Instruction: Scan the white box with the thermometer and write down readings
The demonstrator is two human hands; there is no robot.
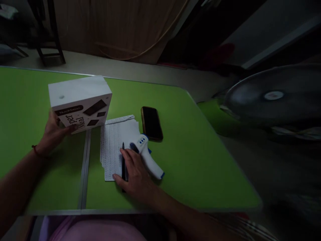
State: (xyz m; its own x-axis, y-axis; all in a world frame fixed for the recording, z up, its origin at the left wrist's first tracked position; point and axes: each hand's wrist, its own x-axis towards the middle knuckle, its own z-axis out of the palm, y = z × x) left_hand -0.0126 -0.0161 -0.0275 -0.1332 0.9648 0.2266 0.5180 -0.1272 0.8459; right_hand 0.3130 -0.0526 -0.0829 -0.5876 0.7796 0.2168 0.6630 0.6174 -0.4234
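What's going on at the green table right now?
A person sits at a green table. The left hand grips the lower corner of a white box, which stands on the table. The right hand rests flat on a printed paper, over a dark pen and next to a white and blue thermometer gun. A dark phone lies face up just beyond the paper. A fan stands off to the right.

— Any writing you can read?
— On the white box (79,102): a dark label, too blurred to make out, and big letters "per" above "Meal". The sheet of paper (115,147) carries print too small to read.
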